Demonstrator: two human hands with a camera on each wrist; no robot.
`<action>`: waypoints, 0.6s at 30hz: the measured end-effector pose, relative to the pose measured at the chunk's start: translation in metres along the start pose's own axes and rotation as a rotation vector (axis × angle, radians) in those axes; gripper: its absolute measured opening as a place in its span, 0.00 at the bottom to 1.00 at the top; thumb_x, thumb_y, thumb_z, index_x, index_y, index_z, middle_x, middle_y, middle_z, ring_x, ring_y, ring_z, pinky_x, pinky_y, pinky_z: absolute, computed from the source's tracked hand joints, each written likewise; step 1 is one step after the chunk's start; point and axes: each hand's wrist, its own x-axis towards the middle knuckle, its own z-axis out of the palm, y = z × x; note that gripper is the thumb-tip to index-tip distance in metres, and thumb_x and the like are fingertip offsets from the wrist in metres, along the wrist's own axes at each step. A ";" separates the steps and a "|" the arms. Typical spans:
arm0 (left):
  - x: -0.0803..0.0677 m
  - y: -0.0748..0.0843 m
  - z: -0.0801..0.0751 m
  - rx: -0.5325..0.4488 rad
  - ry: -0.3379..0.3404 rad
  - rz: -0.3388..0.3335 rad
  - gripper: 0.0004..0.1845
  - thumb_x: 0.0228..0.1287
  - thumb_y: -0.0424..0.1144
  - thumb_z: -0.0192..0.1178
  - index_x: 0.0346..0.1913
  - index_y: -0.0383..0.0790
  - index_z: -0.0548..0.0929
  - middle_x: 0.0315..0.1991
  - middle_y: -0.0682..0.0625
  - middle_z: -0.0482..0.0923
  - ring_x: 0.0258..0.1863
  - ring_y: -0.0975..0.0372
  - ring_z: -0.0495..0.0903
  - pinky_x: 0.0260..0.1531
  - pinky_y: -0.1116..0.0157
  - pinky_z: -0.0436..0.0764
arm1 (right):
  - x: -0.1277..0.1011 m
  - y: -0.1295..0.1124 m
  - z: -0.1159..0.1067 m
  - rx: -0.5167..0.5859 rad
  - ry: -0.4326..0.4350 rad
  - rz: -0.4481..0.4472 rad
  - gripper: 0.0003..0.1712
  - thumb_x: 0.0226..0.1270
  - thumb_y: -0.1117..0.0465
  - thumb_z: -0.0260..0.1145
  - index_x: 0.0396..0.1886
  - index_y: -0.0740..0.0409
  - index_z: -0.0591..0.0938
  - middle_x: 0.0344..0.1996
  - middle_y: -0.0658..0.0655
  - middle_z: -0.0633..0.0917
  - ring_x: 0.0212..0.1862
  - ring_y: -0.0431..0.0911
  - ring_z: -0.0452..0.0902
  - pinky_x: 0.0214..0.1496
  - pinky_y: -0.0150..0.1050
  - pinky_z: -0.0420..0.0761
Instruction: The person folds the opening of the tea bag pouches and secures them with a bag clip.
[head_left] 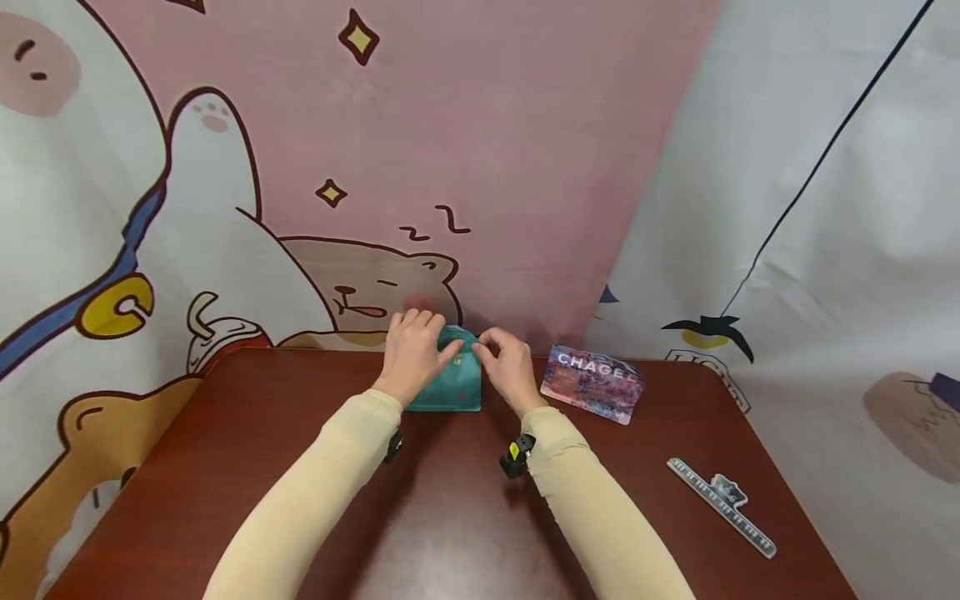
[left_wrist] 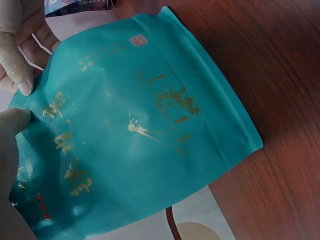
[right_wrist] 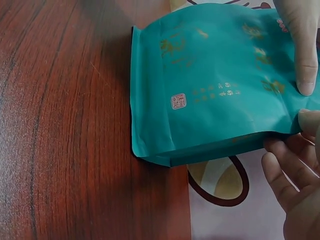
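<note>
Both hands are working at the top of one bag: the left hand (head_left: 414, 354) is gripping the upper left side of a teal, soft-sided pouch with gold lettering (head_left: 453, 390), its thumb pressing on the front and its other fingers reaching over behind. The right hand (head_left: 512, 367) is pinching the pouch's upper right corner, thumb on the front, fingers curling behind. Thumbs are sitting near each other. Pouch is resting its bottom edge on a dark reddish-brown wood-grain table (head_left: 465, 508), by the far edge, middle of the head view; cannot tell how far it is leaning. Cream long sleeves (head_left: 322, 483) are covering both arms, and a small black wrist camera (head_left: 517, 456) is sitting at the right cuff. Just right of the right hand, a purple-and-pink patterned packet with white lettering starting "CHAGE" (head_left: 592, 385) is lying near the far edge. Further right and closer, a long narrow grey clip with a side tab (head_left: 722, 507) is lying diagonally, well apart from the hands. Behind the table, a pink-and-white cartoon-printed cloth backdrop (head_left: 525, 167) is hanging, its sleeping brown bear showing behind the pouch.
</note>
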 end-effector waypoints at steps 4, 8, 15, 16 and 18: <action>-0.001 0.003 0.003 0.007 0.018 -0.003 0.21 0.63 0.56 0.73 0.39 0.39 0.85 0.36 0.46 0.84 0.39 0.51 0.78 0.47 0.52 0.74 | -0.001 0.002 -0.002 -0.002 0.003 -0.008 0.05 0.70 0.62 0.71 0.34 0.56 0.84 0.32 0.55 0.86 0.30 0.47 0.75 0.36 0.41 0.75; -0.001 0.002 0.003 0.005 0.032 0.001 0.23 0.63 0.57 0.72 0.37 0.39 0.84 0.34 0.45 0.83 0.38 0.51 0.77 0.44 0.52 0.73 | -0.001 0.000 -0.001 0.001 0.002 -0.008 0.06 0.70 0.63 0.72 0.33 0.56 0.83 0.30 0.55 0.85 0.30 0.47 0.75 0.35 0.40 0.74; 0.000 0.005 0.003 0.003 0.035 -0.010 0.23 0.63 0.58 0.72 0.37 0.38 0.84 0.34 0.45 0.83 0.38 0.50 0.78 0.43 0.52 0.73 | -0.002 0.003 -0.002 0.002 -0.005 -0.039 0.04 0.71 0.64 0.71 0.35 0.57 0.84 0.32 0.56 0.86 0.33 0.48 0.80 0.37 0.42 0.78; 0.000 0.005 0.003 0.006 0.036 -0.012 0.23 0.63 0.58 0.72 0.37 0.38 0.84 0.34 0.45 0.83 0.39 0.50 0.78 0.43 0.52 0.73 | -0.002 0.003 -0.003 0.002 -0.007 -0.042 0.03 0.71 0.64 0.71 0.35 0.57 0.84 0.33 0.56 0.87 0.33 0.49 0.80 0.37 0.43 0.79; 0.000 0.005 0.003 0.011 0.038 -0.015 0.23 0.63 0.58 0.72 0.37 0.38 0.84 0.34 0.45 0.83 0.39 0.50 0.78 0.43 0.52 0.73 | -0.002 0.004 -0.003 0.004 -0.010 -0.048 0.02 0.72 0.64 0.70 0.37 0.58 0.85 0.34 0.56 0.87 0.35 0.50 0.81 0.38 0.45 0.80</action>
